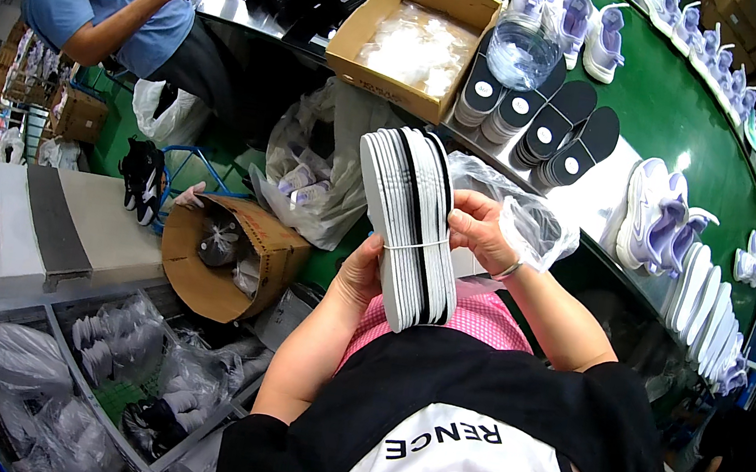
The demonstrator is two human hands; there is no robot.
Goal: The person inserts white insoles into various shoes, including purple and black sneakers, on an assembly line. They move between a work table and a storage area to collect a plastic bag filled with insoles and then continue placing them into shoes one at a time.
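A thick bundle of insoles [408, 230], mostly white and grey with black ones among them, stands in front of my body. A pale elastic band runs round its middle. My left hand [361, 274] grips its left edge by the band. My right hand [482, 231] is closed at its right edge, thumb and fingers near the band. A crumpled clear plastic bag [540, 227] lies beside my right wrist. Beyond it, stacks of black insoles [555, 126] with round white labels line the table's near edge. A clear round tub [522, 56] rests on some of them.
An open cardboard box [352, 53] of clear packets stands on the green table [658, 106]. Lilac-white shoes [656, 215] and white soles [706, 303] are at the right. A tipped carton [186, 280] and bag-filled crates [60, 328] are at the left. A co-worker [131, 8] handles something far left.
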